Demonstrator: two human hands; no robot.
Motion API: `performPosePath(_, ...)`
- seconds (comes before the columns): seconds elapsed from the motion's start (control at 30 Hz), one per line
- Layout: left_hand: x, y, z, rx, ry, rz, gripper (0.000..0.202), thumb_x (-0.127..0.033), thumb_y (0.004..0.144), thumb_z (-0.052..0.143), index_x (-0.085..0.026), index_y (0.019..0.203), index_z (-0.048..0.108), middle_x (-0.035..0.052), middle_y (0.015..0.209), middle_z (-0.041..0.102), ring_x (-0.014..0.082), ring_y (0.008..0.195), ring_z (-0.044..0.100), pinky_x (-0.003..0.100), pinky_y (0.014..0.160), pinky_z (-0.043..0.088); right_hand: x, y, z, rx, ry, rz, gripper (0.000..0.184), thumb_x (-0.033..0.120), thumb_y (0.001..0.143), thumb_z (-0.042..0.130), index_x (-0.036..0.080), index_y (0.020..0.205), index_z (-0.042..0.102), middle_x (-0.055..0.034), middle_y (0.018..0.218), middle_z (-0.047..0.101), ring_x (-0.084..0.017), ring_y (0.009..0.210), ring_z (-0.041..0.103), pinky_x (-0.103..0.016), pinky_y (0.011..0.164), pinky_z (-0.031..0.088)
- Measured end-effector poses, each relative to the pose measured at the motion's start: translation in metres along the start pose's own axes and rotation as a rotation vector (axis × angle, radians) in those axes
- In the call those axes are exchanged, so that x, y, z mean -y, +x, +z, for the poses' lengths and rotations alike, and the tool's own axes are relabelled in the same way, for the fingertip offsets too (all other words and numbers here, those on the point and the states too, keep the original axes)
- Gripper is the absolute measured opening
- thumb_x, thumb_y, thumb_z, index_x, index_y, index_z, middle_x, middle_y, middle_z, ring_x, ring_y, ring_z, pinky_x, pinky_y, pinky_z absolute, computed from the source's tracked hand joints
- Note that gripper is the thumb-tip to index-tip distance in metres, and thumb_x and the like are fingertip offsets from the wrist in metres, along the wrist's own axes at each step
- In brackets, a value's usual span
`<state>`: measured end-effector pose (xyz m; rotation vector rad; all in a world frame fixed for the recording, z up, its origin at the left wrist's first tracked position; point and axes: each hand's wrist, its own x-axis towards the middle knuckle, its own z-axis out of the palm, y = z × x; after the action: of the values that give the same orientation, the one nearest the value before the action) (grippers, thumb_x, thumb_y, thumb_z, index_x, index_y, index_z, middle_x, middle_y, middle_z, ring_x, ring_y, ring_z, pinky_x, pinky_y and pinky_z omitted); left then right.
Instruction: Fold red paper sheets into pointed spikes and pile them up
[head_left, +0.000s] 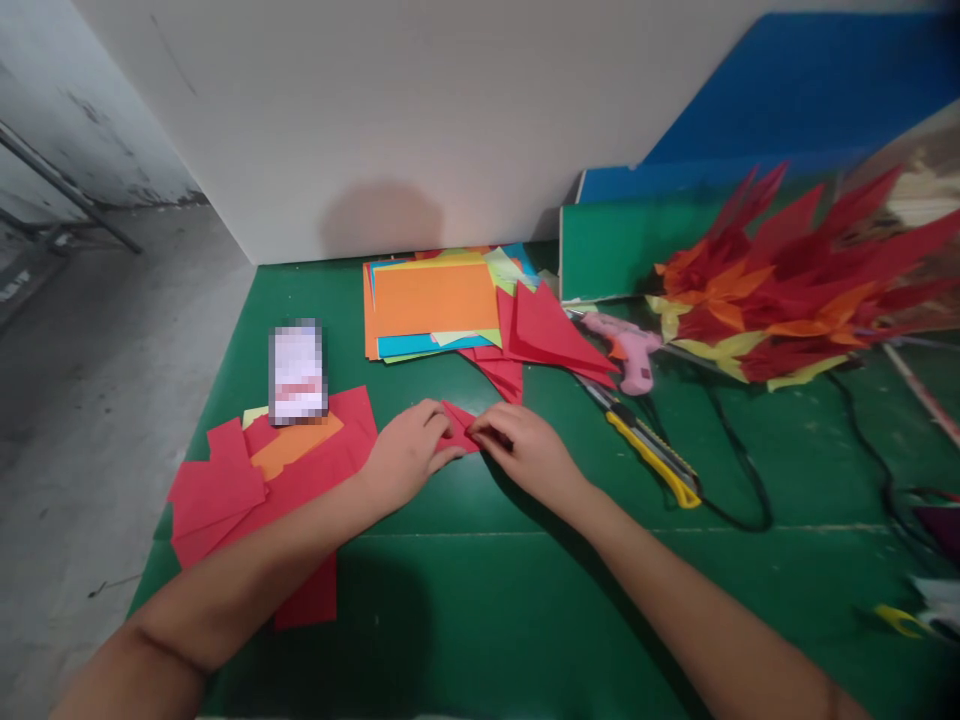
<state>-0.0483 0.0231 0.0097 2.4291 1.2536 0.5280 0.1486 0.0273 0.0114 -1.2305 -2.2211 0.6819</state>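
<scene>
A small folded piece of red paper lies on the green table between my two hands. My left hand presses on its left part, fingers bent over it and the thumb along the near side. With thumb and fingers pinched together, my right hand grips the paper's right end. Just beyond it, red folded paper triangles overlap a stack of coloured sheets with an orange sheet on top. Loose red paper pieces are spread beside my left forearm.
A phone rests on the scraps at the left. To the right are a yellow box cutter, a pink glue gun with its black cord, and a red and orange paper arrangement. A white board stands behind.
</scene>
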Motion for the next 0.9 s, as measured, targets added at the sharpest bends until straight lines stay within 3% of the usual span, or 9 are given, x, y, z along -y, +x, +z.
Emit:
performPosePath(0.13, 0.0, 0.003, 0.003, 0.022, 0.069, -0.02, 0.028, -0.043, 0.089, 0.053, -0.016, 0.083, 0.053, 0.0062, 0.093, 0.053, 0.0196, 0.077, 0.056, 0.034, 0.068, 0.048, 0.002, 0.0, 0.0, 0.017, 0.001, 0.004, 0.015, 0.019, 0.089, 0.049, 0.021, 0.078, 0.06, -0.0046, 0.08, 0.065, -0.017, 0.075, 0.058, -0.03, 0.067, 0.043)
performPosePath(0.3, -0.001, 0.0, 0.003, -0.062, -0.03, -0.013, 0.027, -0.041, 0.083, 0.063, -0.018, 0.084, 0.049, 0.0052, 0.095, 0.05, 0.0204, 0.086, 0.055, 0.034, 0.073, 0.049, 0.002, 0.0, 0.0, -0.039, 0.005, 0.013, 0.009, 0.017, 0.087, 0.052, 0.021, 0.09, 0.059, -0.0065, 0.091, 0.063, -0.019, 0.084, 0.059, -0.03, 0.069, 0.045)
performPosePath(0.5, -0.007, 0.003, 0.006, -0.079, 0.014, -0.058, 0.023, -0.039, 0.086, 0.058, -0.019, 0.089, 0.046, 0.0051, 0.094, 0.05, 0.0222, 0.088, 0.054, 0.037, 0.073, 0.048, -0.001, 0.0, 0.001, -0.031, 0.013, 0.015, 0.013, 0.016, 0.085, 0.053, 0.022, 0.096, 0.059, -0.0071, 0.093, 0.062, -0.021, 0.087, 0.059, -0.033, 0.073, 0.047)
performPosePath(0.63, -0.009, 0.003, 0.009, -0.145, 0.013, -0.075, 0.032, -0.039, 0.083, 0.061, -0.018, 0.097, 0.043, 0.0083, 0.1, 0.047, 0.0247, 0.094, 0.053, 0.039, 0.077, 0.049, -0.003, -0.001, 0.003, -0.043, -0.034, 0.019, 0.022, 0.018, 0.086, 0.054, 0.02, 0.106, 0.06, -0.0092, 0.097, 0.061, -0.023, 0.092, 0.058, -0.037, 0.079, 0.048)
performPosePath(0.77, -0.009, 0.002, 0.012, -0.193, 0.016, -0.09, 0.039, -0.037, 0.081, 0.065, -0.017, 0.104, 0.04, 0.0113, 0.105, 0.046, 0.028, 0.102, 0.051, 0.044, 0.082, 0.049, -0.005, -0.002, 0.004, -0.036, -0.067, 0.032, 0.024, 0.02, 0.087, 0.053, 0.019, 0.109, 0.062, -0.0092, 0.092, 0.06, -0.023, 0.087, 0.058, -0.037, 0.077, 0.048)
performPosePath(0.9, -0.009, 0.005, 0.013, -0.168, 0.01, -0.081, 0.043, -0.036, 0.08, 0.066, -0.017, 0.107, 0.039, 0.0113, 0.105, 0.048, 0.0296, 0.104, 0.051, 0.046, 0.083, 0.048, -0.005, -0.001, 0.004, -0.031, -0.071, 0.044, 0.025, 0.021, 0.087, 0.053, 0.021, 0.109, 0.063, -0.0079, 0.088, 0.061, -0.022, 0.084, 0.058, -0.036, 0.073, 0.048)
